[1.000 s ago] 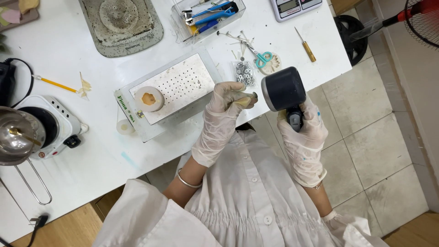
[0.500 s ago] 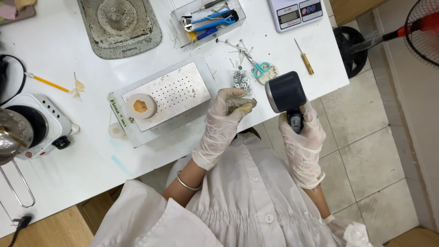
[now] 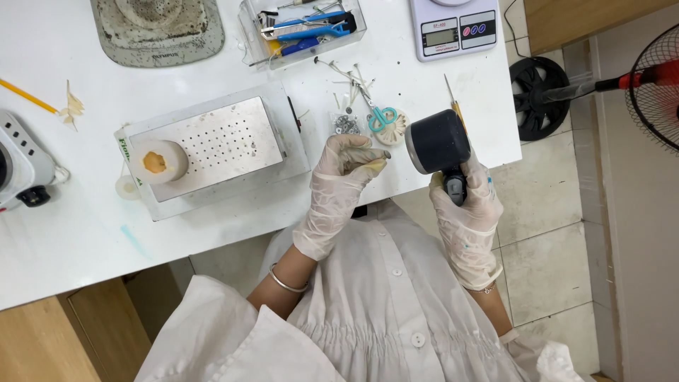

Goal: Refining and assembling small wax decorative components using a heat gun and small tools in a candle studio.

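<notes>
Your right hand (image 3: 467,216), gloved, is wrapped tight around the handle of a dark mallet (image 3: 438,141), whose round head sits just above your fist, over the near edge of the white worktop (image 3: 71,233). Your left hand (image 3: 344,173), also gloved, is curled with its fingertips pinched together close beside the mallet head; something small seems to be caught between them, but you cannot tell what it is (it is too small and mostly covered by the glove).

Just beyond your left hand lie teal-handled scissors (image 3: 382,115) resting on a small round disc (image 3: 392,127), with a little heap of metal bits (image 3: 346,125) beside them and thin white sticks (image 3: 346,74) scattered farther back. To your left stands a metal box (image 3: 226,138) with a perforated plate on top, and a pale cup (image 3: 159,161) of yellowish stuff sits on its left end. At the far edge are a clear tray (image 3: 304,28) of blue-handled tools, a scale (image 3: 453,28) and a grey pad (image 3: 159,28). A yellow pencil (image 3: 28,95) lies at the far left, near a small white hotplate (image 3: 21,166). A fan (image 3: 654,85) stands on the tiled floor to your right.
</notes>
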